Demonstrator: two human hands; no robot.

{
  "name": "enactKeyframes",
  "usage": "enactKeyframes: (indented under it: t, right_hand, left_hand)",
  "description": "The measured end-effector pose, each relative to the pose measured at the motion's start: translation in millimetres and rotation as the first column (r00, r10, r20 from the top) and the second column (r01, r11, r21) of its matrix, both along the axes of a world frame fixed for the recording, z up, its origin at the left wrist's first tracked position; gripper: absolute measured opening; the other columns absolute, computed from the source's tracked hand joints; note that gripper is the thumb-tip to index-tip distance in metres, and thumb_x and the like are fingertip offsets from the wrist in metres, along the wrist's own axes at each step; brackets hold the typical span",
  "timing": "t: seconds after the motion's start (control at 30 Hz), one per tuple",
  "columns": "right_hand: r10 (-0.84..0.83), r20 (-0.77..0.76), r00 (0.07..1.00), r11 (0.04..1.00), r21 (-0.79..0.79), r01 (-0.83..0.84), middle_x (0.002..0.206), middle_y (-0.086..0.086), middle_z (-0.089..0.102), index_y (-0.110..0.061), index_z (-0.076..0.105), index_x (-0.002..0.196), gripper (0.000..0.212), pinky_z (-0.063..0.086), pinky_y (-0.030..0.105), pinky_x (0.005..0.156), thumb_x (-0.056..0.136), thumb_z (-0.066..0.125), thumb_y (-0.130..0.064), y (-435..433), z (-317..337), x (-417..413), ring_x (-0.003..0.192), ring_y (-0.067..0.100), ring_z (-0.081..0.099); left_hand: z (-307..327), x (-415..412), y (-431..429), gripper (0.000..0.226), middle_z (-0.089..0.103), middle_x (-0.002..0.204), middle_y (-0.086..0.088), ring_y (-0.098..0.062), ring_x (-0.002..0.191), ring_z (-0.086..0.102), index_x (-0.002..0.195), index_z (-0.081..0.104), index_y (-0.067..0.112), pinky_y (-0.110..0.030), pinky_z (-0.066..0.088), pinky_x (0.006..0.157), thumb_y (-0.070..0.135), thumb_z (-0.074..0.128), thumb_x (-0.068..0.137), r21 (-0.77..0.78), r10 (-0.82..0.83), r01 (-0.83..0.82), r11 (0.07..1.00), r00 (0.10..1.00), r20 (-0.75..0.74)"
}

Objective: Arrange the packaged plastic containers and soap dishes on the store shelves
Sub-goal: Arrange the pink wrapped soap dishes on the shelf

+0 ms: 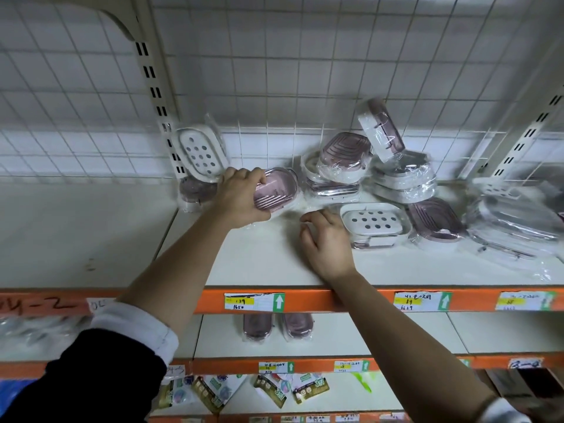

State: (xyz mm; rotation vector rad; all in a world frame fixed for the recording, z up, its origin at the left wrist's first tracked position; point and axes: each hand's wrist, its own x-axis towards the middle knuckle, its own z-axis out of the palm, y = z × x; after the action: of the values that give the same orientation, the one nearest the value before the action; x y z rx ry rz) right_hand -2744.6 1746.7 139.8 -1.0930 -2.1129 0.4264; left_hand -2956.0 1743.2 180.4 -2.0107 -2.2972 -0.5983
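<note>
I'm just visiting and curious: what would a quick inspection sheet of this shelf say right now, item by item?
Surface: white top shelf, orange front edge with price labels.
Job's things: wrapped pink soap dish in the left hand; white holed dish lying flat; another white dish propped up beside the slotted upright; two pink dishes on the lower shelf.
Clutter: tumbled pile of wrapped dishes at the right rear.
Hands: left hand grips the pink soap dish; right hand rests on the shelf, fingers loosely curled, holding nothing.
Cables: nothing seen.
Surroundings: wire grid back panel; packets on the bottom shelf.
</note>
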Motion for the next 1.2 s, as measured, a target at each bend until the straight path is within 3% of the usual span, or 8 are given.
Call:
enactKeyframes:
  t: [0.23, 0.37, 0.57, 0.7, 0.83, 0.97, 1.07, 1.2]
  right_hand:
    - [0.059, -0.038, 0.998, 0.996, 0.067, -0.056, 0.105, 0.011, 0.063, -0.004, 0.067, 0.104, 0.019, 0.043, 0.035, 0.091, 0.088, 0.058, -0.004, 2.5, 3.2, -0.2, 0.102, 0.03, 0.055]
    - [0.084, 0.086, 0.993, 0.995, 0.048, -0.089, 0.109, 0.015, 0.063, -0.001, 0.067, 0.105, 0.021, 0.042, 0.034, 0.086, 0.086, 0.058, -0.005, 18.8, 11.7, -19.0, 0.104, 0.032, 0.058]
    - [0.198, 0.35, 0.916, 0.98, -0.043, -0.195, 0.125, 0.024, 0.056, 0.003, 0.061, 0.12, 0.035, 0.037, 0.041, 0.106, 0.087, 0.054, -0.005, 52.7, 24.4, -50.6, 0.124, 0.038, 0.048]
    - [0.174, 0.429, 0.886, 0.984, -0.05, -0.169, 0.143, 0.022, 0.042, 0.003, 0.045, 0.138, 0.048, 0.022, 0.034, 0.116, 0.091, 0.049, -0.007, 63.5, 23.5, -64.6, 0.137, 0.036, 0.034]
    - [0.069, 0.427, 0.901, 0.996, 0.018, -0.084, 0.132, 0.02, 0.045, -0.001, 0.053, 0.13, 0.039, 0.03, 0.037, 0.109, 0.094, 0.05, -0.016, 60.4, 16.0, -66.5, 0.129, 0.037, 0.038]
    - [0.083, 0.375, 0.924, 0.991, 0.064, -0.115, 0.121, 0.02, 0.052, -0.001, 0.064, 0.113, 0.034, 0.031, 0.036, 0.107, 0.087, 0.063, -0.023, 52.5, 15.2, -60.6, 0.125, 0.037, 0.04]
    - [0.185, 0.26, 0.948, 0.983, -0.056, -0.176, 0.126, 0.019, 0.053, -0.002, 0.065, 0.107, 0.028, 0.036, 0.033, 0.107, 0.084, 0.068, -0.019, 42.1, 17.5, -50.1, 0.129, 0.034, 0.043]
    - [0.207, 0.294, 0.933, 0.978, -0.09, -0.189, 0.109, 0.015, 0.06, -0.009, 0.064, 0.106, 0.03, 0.048, 0.038, 0.091, 0.08, 0.071, -0.022, 23.1, 20.2, -28.6, 0.104, 0.034, 0.059]
  left_hand:
    - [-19.3, -9.5, -69.7, 0.063, 0.058, 0.118, -0.01, -0.031, 0.113, 0.051, 0.119, 0.06, 0.018, -0.038, 0.039, 0.097, 0.041, 0.081, 0.064, 0.128, 0.092, -0.104, 0.986, 0.991, 0.097]
    - [-34.4, -22.2, -100.6, 0.063, 0.058, 0.11, -0.016, -0.037, 0.105, 0.052, 0.112, 0.067, 0.011, -0.039, 0.041, 0.097, 0.05, 0.066, 0.063, 0.13, 0.239, -0.251, 0.959, 0.966, 0.102]
    - [-45.2, -26.8, -107.4, 0.07, 0.058, 0.11, -0.016, -0.038, 0.102, 0.052, 0.11, 0.065, 0.007, -0.042, 0.043, 0.092, 0.062, 0.043, 0.073, 0.161, 0.299, -0.299, 0.94, 0.954, 0.026]
    - [-46.5, -31.8, -103.9, 0.067, 0.054, 0.134, -0.018, -0.037, 0.122, 0.048, 0.121, 0.059, 0.003, -0.044, 0.037, 0.108, 0.054, 0.058, 0.078, 0.119, 0.251, -0.26, 0.958, 0.964, 0.084]
    - [-44.5, -32.9, -107.4, 0.054, 0.059, 0.127, -0.01, -0.032, 0.119, 0.053, 0.115, 0.062, 0.008, -0.044, 0.042, 0.103, 0.05, 0.053, 0.082, 0.197, 0.133, -0.138, 0.971, 0.99, 0.034]
    - [-40.0, -28.2, -111.0, 0.049, 0.061, 0.127, -0.004, -0.028, 0.126, 0.048, 0.114, 0.065, 0.013, -0.044, 0.04, 0.104, 0.048, 0.054, 0.082, 0.162, 0.134, -0.145, 0.976, 0.988, 0.077]
    - [-35.6, -24.5, -115.6, 0.053, 0.064, 0.125, -0.006, -0.029, 0.123, 0.05, 0.115, 0.065, 0.008, -0.037, 0.029, 0.115, 0.042, 0.048, 0.077, 0.184, 0.095, -0.118, 0.976, 0.987, 0.13]
    - [-30.7, -23.1, -122.1, 0.052, 0.065, 0.122, -0.009, -0.029, 0.119, 0.054, 0.118, 0.064, 0.005, -0.031, 0.03, 0.11, 0.027, 0.054, 0.073, 0.162, 0.075, -0.096, 0.982, 0.988, 0.132]
